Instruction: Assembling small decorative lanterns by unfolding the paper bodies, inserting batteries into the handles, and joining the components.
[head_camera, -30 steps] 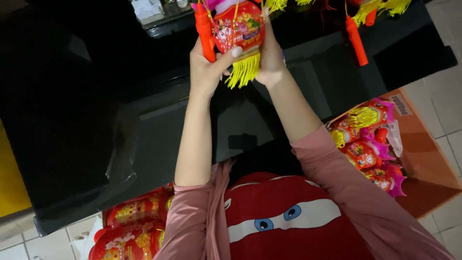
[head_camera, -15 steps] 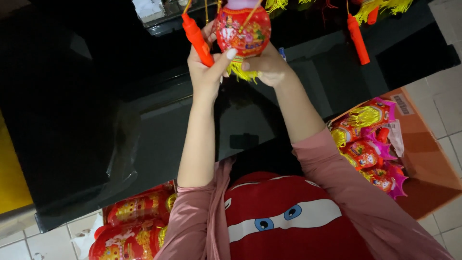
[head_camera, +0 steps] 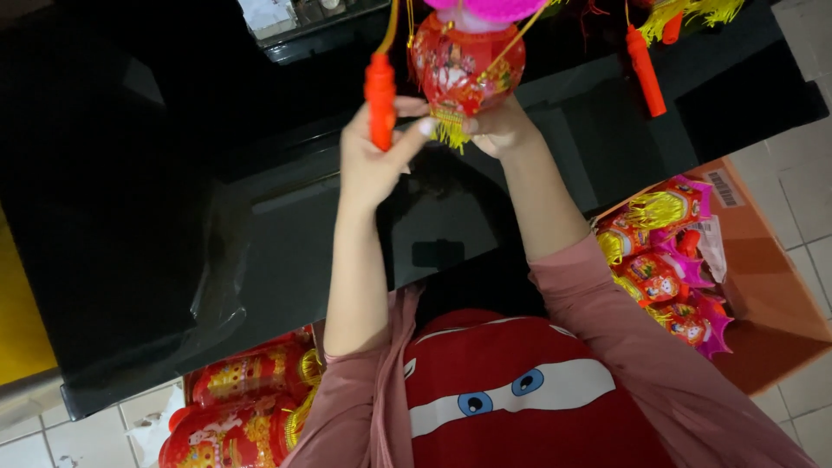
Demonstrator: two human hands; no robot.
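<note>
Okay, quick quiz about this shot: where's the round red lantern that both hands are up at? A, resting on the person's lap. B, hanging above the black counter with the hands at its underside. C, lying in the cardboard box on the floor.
B: the lantern hangs over the black counter, with the left hand and right hand raised to its yellow fringe.

Setting: looks like a small shop or stockroom for festive decorations. Evidence: cardboard box (head_camera: pixel 763 286) on a pale tiled floor (head_camera: pixel 806 182), packed with many alike wrapped red lanterns (head_camera: pixel 663 260); a second heap of lanterns (head_camera: pixel 243 407) at lower left; more tasselled lanterns hanging overhead (head_camera: pixel 646 56); glossy black surface (head_camera: pixel 130 217) like a counter.
</note>
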